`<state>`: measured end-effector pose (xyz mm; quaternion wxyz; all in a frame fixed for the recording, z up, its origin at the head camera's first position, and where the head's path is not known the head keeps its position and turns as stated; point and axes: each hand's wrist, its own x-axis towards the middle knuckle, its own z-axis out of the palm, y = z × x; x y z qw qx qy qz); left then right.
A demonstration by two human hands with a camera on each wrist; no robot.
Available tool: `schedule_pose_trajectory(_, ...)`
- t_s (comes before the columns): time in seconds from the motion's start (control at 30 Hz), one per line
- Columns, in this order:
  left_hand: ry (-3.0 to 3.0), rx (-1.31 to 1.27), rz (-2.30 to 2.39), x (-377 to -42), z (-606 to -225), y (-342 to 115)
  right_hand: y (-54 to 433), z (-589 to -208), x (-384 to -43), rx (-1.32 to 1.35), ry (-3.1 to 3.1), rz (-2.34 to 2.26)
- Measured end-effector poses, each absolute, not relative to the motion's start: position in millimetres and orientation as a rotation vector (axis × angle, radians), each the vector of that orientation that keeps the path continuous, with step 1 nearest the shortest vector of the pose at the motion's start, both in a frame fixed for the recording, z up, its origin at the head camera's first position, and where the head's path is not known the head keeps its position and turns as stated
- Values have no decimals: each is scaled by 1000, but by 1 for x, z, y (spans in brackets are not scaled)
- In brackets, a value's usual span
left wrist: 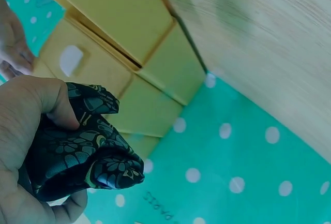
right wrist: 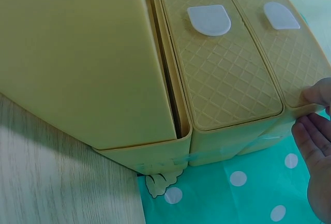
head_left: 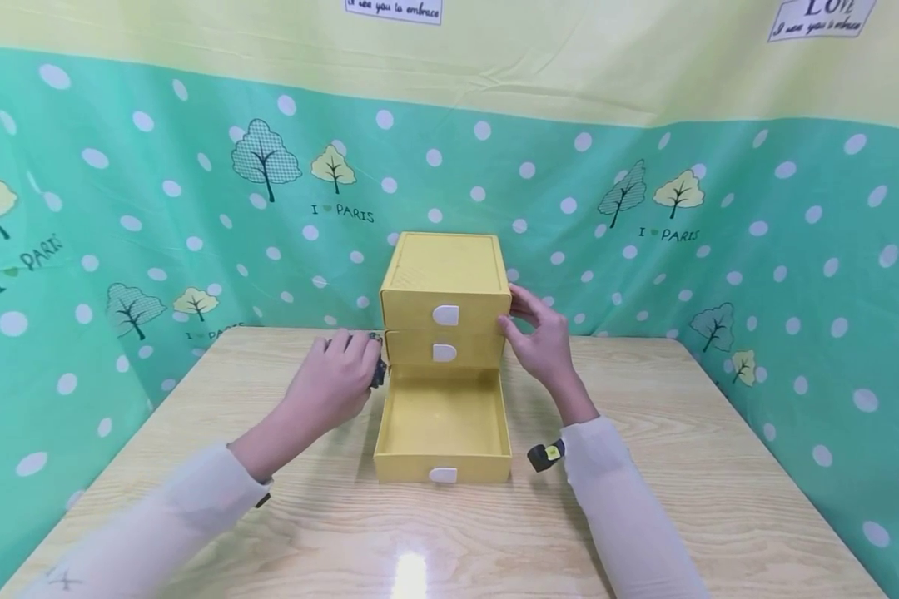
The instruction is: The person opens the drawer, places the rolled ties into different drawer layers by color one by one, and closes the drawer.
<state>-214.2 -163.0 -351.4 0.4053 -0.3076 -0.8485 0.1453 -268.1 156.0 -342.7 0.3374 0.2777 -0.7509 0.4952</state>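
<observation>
A yellow three-tier drawer cabinet stands on the table, its bottom drawer pulled out with nothing inside. The two upper drawers are closed, each with a white tab. My left hand is at the cabinet's left side, gripping a dark folded cloth with a flower pattern, bunched between thumb and fingers. At the upper right edge of the cabinet, my right hand holds the corner. Its thumb lies on the top drawer's front, and its fingers are against the side wall.
The cabinet rests on a wood-grain table. Right behind it hangs a green and yellow curtain with white dots and printed trees. A black wrist camera sticks out beside the right sleeve, close to the open drawer.
</observation>
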Motion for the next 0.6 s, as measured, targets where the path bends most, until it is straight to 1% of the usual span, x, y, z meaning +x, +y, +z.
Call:
schedule_pose_trajectory(0.07, -2131, -784, 370, -211, -351, -157, 155, -340, -264, 730, -1955, 1285)
schedule_pose_trajectory(0.27, -2131, -805, 376, -204, -353, -140, 164, -360, -290, 729, -1951, 1274)
schedule_pose_trajectory(0.6, -2133, -840, 346, -202, -359, -114, 166, -361, -290, 727, -1976, 1269)
